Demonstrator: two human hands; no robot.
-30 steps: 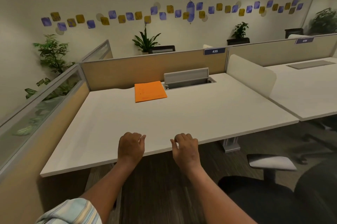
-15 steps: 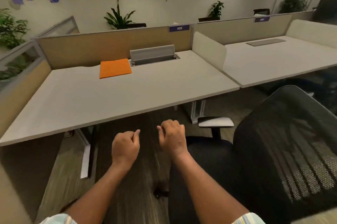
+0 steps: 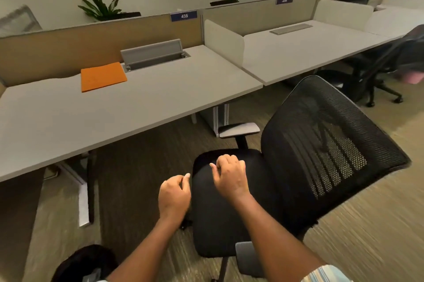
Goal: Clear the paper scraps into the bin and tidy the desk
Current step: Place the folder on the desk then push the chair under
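The white desk (image 3: 114, 116) carries one orange folder (image 3: 103, 76) lying flat near the back partition, beside an open grey cable tray (image 3: 153, 55). No paper scraps show on the desk. My left hand (image 3: 174, 194) hovers over the floor in front of the desk, fingers curled, holding nothing. My right hand (image 3: 230, 176) hangs over the black seat of the office chair (image 3: 298, 167), fingers loosely bent and empty. A dark round object (image 3: 85, 263) at the bottom left edge may be a bin; it is partly cut off.
The mesh-backed chair stands on carpet right of me, its grey armrest (image 3: 238, 129) near the desk corner. A second desk (image 3: 309, 47) lies beyond a white divider (image 3: 223, 40), with another black chair (image 3: 378, 70) at far right. Potted plants line the back wall.
My view has swung right and back from the desk. Both hands left the desk's front edge and dropped lower; the right one now hangs over the chair seat.
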